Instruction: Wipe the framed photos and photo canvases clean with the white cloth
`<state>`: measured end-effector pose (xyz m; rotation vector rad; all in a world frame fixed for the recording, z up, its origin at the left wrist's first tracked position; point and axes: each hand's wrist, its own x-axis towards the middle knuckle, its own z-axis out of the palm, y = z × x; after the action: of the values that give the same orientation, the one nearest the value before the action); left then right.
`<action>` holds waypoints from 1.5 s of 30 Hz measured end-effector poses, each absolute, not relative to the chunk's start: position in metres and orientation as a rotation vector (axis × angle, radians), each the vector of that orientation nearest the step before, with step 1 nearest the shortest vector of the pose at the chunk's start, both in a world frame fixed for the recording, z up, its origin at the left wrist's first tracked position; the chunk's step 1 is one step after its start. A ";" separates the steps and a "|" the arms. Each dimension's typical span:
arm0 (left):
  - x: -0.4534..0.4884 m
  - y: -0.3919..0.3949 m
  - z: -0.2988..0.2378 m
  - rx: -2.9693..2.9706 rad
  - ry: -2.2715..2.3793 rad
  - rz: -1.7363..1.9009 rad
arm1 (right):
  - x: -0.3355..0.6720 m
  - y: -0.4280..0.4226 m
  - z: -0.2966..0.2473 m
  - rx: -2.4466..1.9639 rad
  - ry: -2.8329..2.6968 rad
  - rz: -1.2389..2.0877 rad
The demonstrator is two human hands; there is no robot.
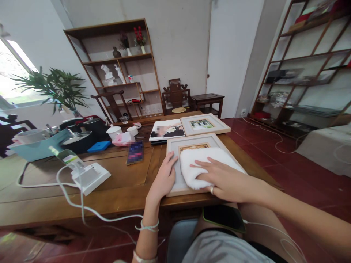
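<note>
A light wooden picture frame (189, 137) lies flat at the table's near edge. My left hand (164, 177) grips its left side, fingers bent over the rim. A fluffy white cloth (189, 166) covers much of the frame's glass and part of the picture inside. Pressed onto that cloth is my right hand (219, 177), its fingers sunk into the pile and a ring on one finger. Just beyond lie a second framed picture (201, 124) and, to its left, a white-edged photo panel (167, 130).
On the wooden table (134, 179) a white box (94, 177) and a white cable lie to the left. Farther back are a blurred-screen device (135, 152), a blue case (99, 146), a dark pot (78, 142) and cups. A phone (224, 218) with a cable rests on my lap.
</note>
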<state>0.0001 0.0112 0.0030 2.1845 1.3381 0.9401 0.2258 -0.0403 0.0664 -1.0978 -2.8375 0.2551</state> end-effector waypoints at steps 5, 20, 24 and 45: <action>-0.001 0.011 0.004 2.218 1.315 0.918 | 0.238 0.008 0.043 -1.163 -2.782 -0.087; -0.002 0.012 0.003 2.186 1.296 0.970 | 0.238 0.050 0.049 -1.175 -2.781 0.011; -0.001 0.012 0.004 2.202 1.315 0.939 | 0.235 0.009 0.063 -1.051 -2.872 0.345; -0.001 0.013 0.005 2.207 1.325 0.908 | 0.249 0.040 0.046 -1.134 -2.779 0.012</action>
<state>-0.0012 0.0125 0.0051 2.2066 1.3255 0.9077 0.2494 0.0399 0.0461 -1.1340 -2.7793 0.0117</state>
